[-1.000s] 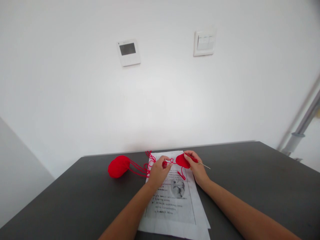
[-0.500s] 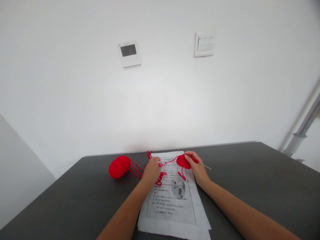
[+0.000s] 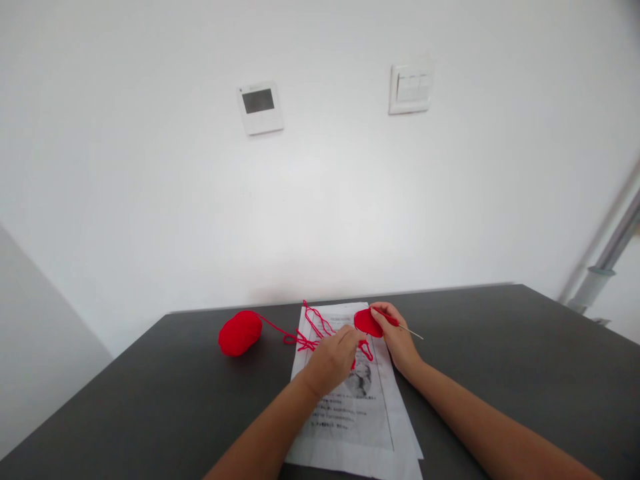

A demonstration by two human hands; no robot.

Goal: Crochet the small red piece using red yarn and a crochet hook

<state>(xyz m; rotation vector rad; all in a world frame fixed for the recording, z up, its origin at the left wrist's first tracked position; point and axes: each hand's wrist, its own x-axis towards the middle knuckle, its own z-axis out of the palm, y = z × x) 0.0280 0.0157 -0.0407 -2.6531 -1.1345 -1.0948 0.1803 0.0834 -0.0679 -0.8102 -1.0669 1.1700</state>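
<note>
My right hand [image 3: 399,339] is closed on a small red crocheted piece [image 3: 366,323] and a thin crochet hook [image 3: 411,331], whose pale shaft points out to the right. Close by on the left, my left hand [image 3: 333,360] has its fingers pinched together over loose red yarn [image 3: 306,344]; which strand it grips is partly hidden. A short tail of yarn [image 3: 367,351] hangs below the crocheted piece. Left of both hands lies a red yarn ball [image 3: 240,333], joined by a strand to the loose yarn.
Printed sheets of paper [image 3: 345,450] with text and a picture lie under my hands on the dark table [image 3: 150,400]. Behind stands a white wall with a control panel [image 3: 261,109] and a light switch [image 3: 410,89]. A grey pipe [image 3: 613,247] is at the right.
My left hand has moved right, toward the crocheted piece, pulling yarn along. Yarn it covered before now shows on the paper's left side. My right hand has stayed nearly still.
</note>
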